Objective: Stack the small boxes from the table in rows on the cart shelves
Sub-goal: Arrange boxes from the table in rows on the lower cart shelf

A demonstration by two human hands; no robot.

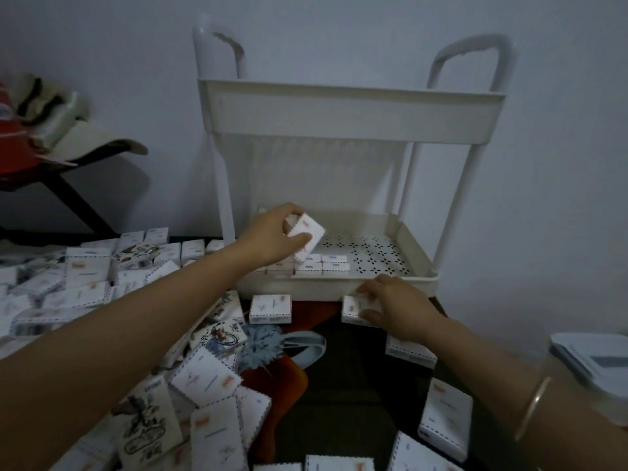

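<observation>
**Now: one box going in, one being picked, bottom shelf barely filled**

- Left half of the table (339,385): a loose heap of small boxes (102,283), flat, tilted and overlapping. Plenty left to move.
- Left hand (272,234): thumb and fingers pinch a held box (307,237) across its narrow sides. The box is tilted and hangs over the front-left corner of the lower shelf (339,287).
- Shelf row (323,266): a few boxes lie flat, touching side to side along the front rim. The perforated floor to the right is bare. I can't see into the upper shelf (353,113).
- One spare box (271,308) lies on the table just under the shelf's front rim.
- Right hand (396,309): fingers curl over the far edge of a table box (351,309) with the thumb on the near side. It's below the rim toward the front-right corner, and I can't tell whether it's off the table.

Handling, my read:
- They're thin printed card, light and rigid enough for a two-finger pinch.
- The faces look smooth, so a stack may slide.
- The corners probably crush if squeezed.
- Best grip is across the short sides, leaving the broad face free to land flat.
- Butt each box against its neighbour and the rim, or the row drifts.
</observation>
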